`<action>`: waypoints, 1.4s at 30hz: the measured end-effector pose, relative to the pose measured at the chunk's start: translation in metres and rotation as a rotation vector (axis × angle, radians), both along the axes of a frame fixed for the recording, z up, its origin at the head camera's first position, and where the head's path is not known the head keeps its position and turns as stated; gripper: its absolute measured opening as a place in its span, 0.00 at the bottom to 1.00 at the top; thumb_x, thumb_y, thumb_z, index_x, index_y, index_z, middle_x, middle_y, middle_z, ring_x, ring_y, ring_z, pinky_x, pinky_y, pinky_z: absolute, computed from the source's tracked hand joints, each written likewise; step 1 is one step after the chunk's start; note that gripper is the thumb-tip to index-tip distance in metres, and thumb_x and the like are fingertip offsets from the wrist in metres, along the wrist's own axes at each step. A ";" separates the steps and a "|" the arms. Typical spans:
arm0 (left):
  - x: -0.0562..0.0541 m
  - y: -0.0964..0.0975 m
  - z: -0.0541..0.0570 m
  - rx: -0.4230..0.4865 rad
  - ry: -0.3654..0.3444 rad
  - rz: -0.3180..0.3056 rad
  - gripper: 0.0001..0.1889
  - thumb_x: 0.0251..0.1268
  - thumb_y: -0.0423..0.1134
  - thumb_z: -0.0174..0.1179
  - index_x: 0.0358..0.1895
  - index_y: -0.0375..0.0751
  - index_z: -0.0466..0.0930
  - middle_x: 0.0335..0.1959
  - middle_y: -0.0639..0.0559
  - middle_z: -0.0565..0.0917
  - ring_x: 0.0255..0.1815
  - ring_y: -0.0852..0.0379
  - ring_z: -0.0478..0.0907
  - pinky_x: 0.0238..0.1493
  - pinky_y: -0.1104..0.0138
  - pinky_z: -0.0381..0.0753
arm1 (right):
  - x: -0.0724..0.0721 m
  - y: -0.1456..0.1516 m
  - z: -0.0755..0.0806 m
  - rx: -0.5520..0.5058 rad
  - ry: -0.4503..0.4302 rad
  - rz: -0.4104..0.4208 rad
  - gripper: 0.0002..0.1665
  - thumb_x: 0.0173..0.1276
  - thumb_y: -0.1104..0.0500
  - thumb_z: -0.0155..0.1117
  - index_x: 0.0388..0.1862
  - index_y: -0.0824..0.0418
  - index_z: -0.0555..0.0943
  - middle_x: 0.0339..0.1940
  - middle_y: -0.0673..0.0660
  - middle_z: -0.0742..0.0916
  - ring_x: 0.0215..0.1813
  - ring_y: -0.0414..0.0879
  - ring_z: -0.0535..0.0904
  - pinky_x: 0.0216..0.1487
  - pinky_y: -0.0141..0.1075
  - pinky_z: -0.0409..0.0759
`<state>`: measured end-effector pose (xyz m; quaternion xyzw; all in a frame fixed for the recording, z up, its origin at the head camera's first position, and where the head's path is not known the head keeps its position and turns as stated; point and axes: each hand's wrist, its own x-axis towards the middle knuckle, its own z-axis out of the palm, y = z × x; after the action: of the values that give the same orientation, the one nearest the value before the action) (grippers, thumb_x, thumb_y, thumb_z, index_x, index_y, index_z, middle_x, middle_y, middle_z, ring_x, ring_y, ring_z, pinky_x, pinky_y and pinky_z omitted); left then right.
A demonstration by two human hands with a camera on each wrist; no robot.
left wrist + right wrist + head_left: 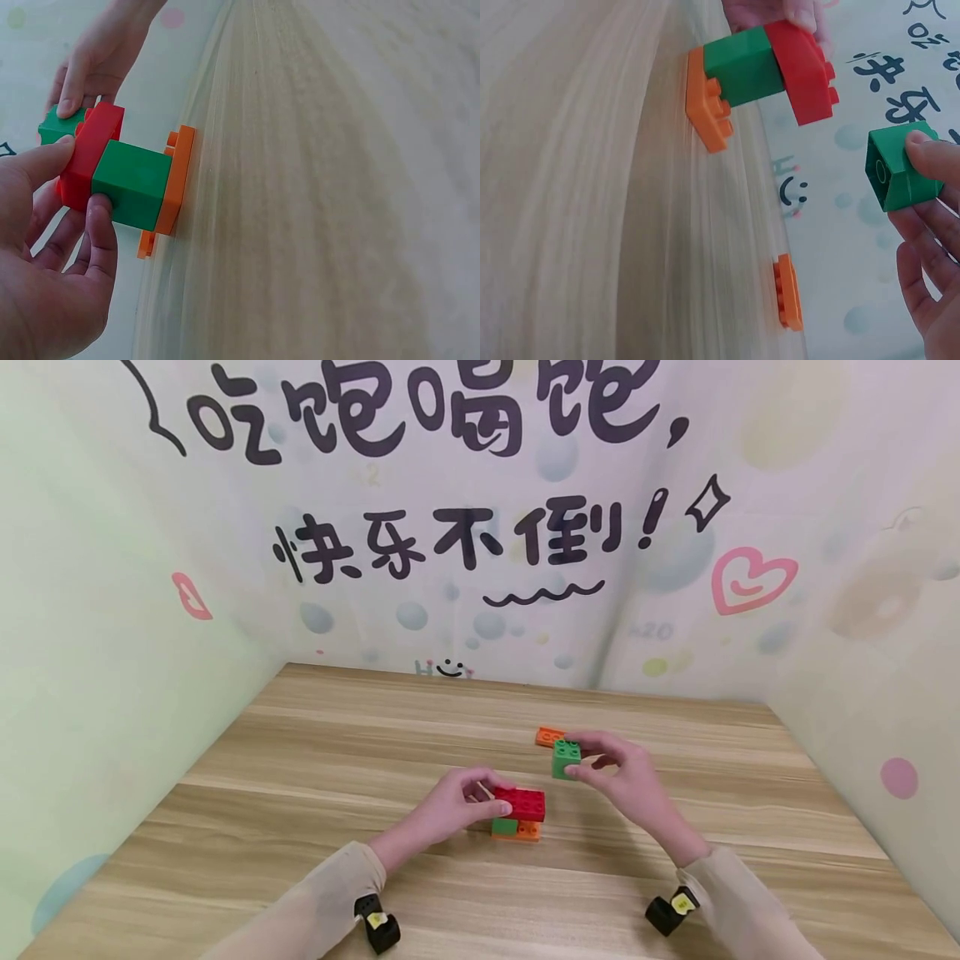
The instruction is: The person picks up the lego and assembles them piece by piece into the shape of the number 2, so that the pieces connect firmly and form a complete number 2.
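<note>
My left hand (459, 797) pinches the red toy brick (531, 806) between thumb and fingers. That brick lies on top of a green brick (133, 184), which stands on one end of an orange studded plate (178, 180) on the table. In the right wrist view, the red brick overhangs the plate's other studs. Raised off the table, a second green brick (900, 169) is held by my right hand (626, 768), its hollow underside partly showing in that same view. The two hands' bricks are apart.
Another orange studded piece (547, 737) lies on the wooden table (337, 735), farther back behind the raised green brick. A printed curtain (450, 635) stands along the table's back edge, with pale walls at both sides.
</note>
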<state>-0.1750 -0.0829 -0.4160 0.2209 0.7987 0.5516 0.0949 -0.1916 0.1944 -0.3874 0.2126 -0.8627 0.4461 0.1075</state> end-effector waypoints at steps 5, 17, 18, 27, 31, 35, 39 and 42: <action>-0.001 0.000 -0.001 0.000 0.006 -0.006 0.13 0.62 0.38 0.68 0.50 0.43 0.84 0.45 0.43 0.86 0.33 0.59 0.79 0.33 0.70 0.79 | 0.007 -0.007 0.004 -0.010 0.006 -0.032 0.22 0.60 0.55 0.75 0.54 0.50 0.84 0.45 0.50 0.89 0.45 0.33 0.81 0.45 0.33 0.82; -0.002 0.000 -0.002 -0.001 -0.002 0.003 0.14 0.62 0.39 0.69 0.50 0.43 0.84 0.43 0.43 0.86 0.33 0.59 0.79 0.32 0.67 0.80 | 0.020 -0.021 0.006 -0.022 0.022 -0.048 0.20 0.60 0.55 0.75 0.52 0.49 0.85 0.42 0.47 0.90 0.44 0.34 0.82 0.45 0.32 0.80; -0.002 0.000 -0.001 -0.003 -0.004 0.003 0.14 0.62 0.39 0.69 0.50 0.44 0.84 0.43 0.43 0.86 0.33 0.59 0.79 0.32 0.67 0.80 | 0.020 -0.021 0.006 -0.024 0.022 -0.045 0.20 0.60 0.55 0.75 0.52 0.49 0.85 0.42 0.47 0.90 0.43 0.34 0.82 0.45 0.33 0.80; -0.003 -0.001 -0.001 -0.003 -0.012 -0.001 0.14 0.61 0.40 0.69 0.49 0.45 0.85 0.43 0.43 0.86 0.34 0.58 0.80 0.34 0.66 0.81 | 0.025 -0.029 0.003 -0.042 0.022 -0.035 0.20 0.59 0.55 0.75 0.51 0.48 0.85 0.41 0.47 0.90 0.43 0.39 0.84 0.44 0.34 0.80; -0.004 -0.001 -0.002 0.000 -0.015 -0.004 0.14 0.61 0.41 0.69 0.50 0.45 0.85 0.43 0.43 0.86 0.34 0.58 0.80 0.35 0.67 0.81 | 0.028 -0.032 0.001 -0.054 0.014 -0.043 0.20 0.59 0.56 0.76 0.51 0.50 0.85 0.40 0.47 0.90 0.43 0.42 0.84 0.44 0.34 0.80; -0.004 -0.001 -0.002 0.004 -0.023 -0.005 0.15 0.61 0.41 0.69 0.50 0.45 0.85 0.43 0.44 0.86 0.34 0.58 0.80 0.34 0.66 0.81 | 0.030 -0.034 -0.002 -0.056 0.020 -0.038 0.21 0.58 0.56 0.76 0.52 0.52 0.85 0.41 0.48 0.91 0.43 0.43 0.84 0.44 0.33 0.80; -0.005 0.001 -0.003 0.010 -0.028 -0.006 0.15 0.61 0.41 0.69 0.51 0.45 0.84 0.43 0.44 0.86 0.34 0.58 0.79 0.32 0.64 0.80 | 0.031 -0.035 -0.004 -0.055 0.039 -0.014 0.21 0.58 0.56 0.76 0.52 0.52 0.85 0.41 0.48 0.91 0.44 0.38 0.84 0.43 0.33 0.80; -0.006 0.001 -0.004 0.011 -0.026 -0.005 0.15 0.61 0.42 0.69 0.51 0.45 0.84 0.43 0.44 0.86 0.34 0.58 0.80 0.32 0.64 0.81 | 0.031 -0.034 -0.005 -0.053 0.047 -0.005 0.21 0.59 0.56 0.76 0.53 0.52 0.85 0.42 0.47 0.91 0.44 0.34 0.83 0.43 0.33 0.80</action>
<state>-0.1808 -0.0816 -0.4199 0.2163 0.7937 0.5586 0.1056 -0.1609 0.1599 -0.3925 0.2180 -0.8483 0.4635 0.1343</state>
